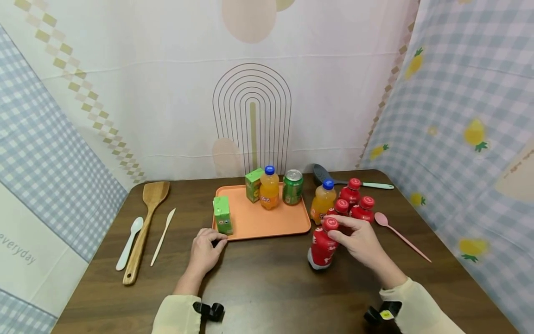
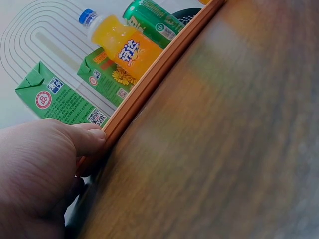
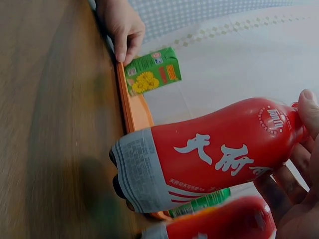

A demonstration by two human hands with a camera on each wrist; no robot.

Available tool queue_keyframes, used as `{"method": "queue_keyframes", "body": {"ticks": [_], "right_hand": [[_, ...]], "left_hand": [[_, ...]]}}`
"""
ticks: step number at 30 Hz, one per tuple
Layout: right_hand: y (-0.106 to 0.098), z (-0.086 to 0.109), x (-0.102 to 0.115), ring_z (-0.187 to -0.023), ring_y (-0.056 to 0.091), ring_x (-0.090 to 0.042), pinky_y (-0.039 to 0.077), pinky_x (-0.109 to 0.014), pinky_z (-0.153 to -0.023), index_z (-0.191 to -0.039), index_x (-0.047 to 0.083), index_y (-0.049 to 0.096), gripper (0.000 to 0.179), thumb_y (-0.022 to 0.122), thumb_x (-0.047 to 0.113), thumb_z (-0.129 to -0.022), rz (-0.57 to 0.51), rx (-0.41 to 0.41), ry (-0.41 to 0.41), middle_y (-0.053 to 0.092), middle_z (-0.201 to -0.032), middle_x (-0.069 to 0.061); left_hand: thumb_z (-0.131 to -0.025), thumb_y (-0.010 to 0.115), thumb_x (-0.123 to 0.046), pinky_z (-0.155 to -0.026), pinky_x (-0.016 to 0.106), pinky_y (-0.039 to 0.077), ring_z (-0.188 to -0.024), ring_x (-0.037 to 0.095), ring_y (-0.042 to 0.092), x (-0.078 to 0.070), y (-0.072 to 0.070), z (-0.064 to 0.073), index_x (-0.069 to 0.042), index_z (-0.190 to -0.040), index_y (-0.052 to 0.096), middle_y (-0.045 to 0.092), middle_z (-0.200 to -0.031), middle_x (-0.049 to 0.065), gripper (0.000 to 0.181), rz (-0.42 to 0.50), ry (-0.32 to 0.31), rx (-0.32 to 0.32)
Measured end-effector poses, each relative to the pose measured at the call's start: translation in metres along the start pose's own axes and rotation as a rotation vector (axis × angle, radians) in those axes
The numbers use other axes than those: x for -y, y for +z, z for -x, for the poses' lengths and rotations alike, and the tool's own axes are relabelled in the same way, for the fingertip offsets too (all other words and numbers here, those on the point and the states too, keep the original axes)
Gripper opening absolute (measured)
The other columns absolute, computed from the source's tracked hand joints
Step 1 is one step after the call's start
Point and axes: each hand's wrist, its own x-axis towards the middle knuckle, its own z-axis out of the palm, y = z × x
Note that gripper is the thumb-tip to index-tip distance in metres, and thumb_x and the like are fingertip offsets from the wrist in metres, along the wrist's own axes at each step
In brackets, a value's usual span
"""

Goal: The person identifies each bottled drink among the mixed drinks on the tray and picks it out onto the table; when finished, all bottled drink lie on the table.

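My right hand (image 1: 360, 239) holds a red soda bottle (image 1: 323, 246) by its neck, just under the cap. The bottle leans slightly, its grey-banded base close over the table in the right wrist view. At the near left corner of the orange tray (image 1: 267, 222), my left hand (image 1: 206, 250) pinches the rim with thumb and fingers. On the tray stand a green drink carton (image 1: 223, 215) beside that hand, a second green carton (image 1: 252, 185), an orange soda bottle (image 1: 269, 188) and a green can (image 1: 293, 187). Another orange soda bottle (image 1: 323, 202) stands right of the tray.
Several red bottles (image 1: 362, 211) cluster behind my right hand. A slotted turner (image 1: 323, 175) lies at the back right, a pink spoon (image 1: 400, 235) at the right. A wooden spatula (image 1: 146, 232), white spoon (image 1: 130, 243) and cream knife (image 1: 163, 237) lie left. Patterned cloth (image 1: 179, 116) surrounds the table.
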Motion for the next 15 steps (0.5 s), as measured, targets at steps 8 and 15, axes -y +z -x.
{"method": "queue_keyframes", "body": {"ticks": [8,15], "right_hand": [[-0.027,0.018,-0.008,-0.094,0.065,-0.01,0.054,-0.024,-0.076,-0.121,0.002,0.065,0.034,0.07,0.004,-0.087,-0.016,-0.027,-0.031,0.071,-0.106,0.002],[-0.037,0.021,-0.019,-0.091,0.065,-0.01,0.055,-0.025,-0.073,-0.119,0.001,0.065,0.034,0.071,0.004,-0.086,-0.003,-0.051,-0.016,0.071,-0.105,0.003]], "left_hand": [[-0.077,0.079,-0.006,-0.082,0.041,0.045,-0.089,0.021,0.058,-0.001,0.0,0.0,-0.012,-0.076,0.076,0.068,-0.08,-0.003,0.008,-0.001,-0.007,0.009],[-0.078,0.079,-0.007,-0.084,0.042,0.046,-0.09,0.021,0.059,-0.001,0.0,0.0,-0.012,-0.077,0.076,0.068,-0.08,-0.003,0.007,-0.007,-0.016,0.018]]}}
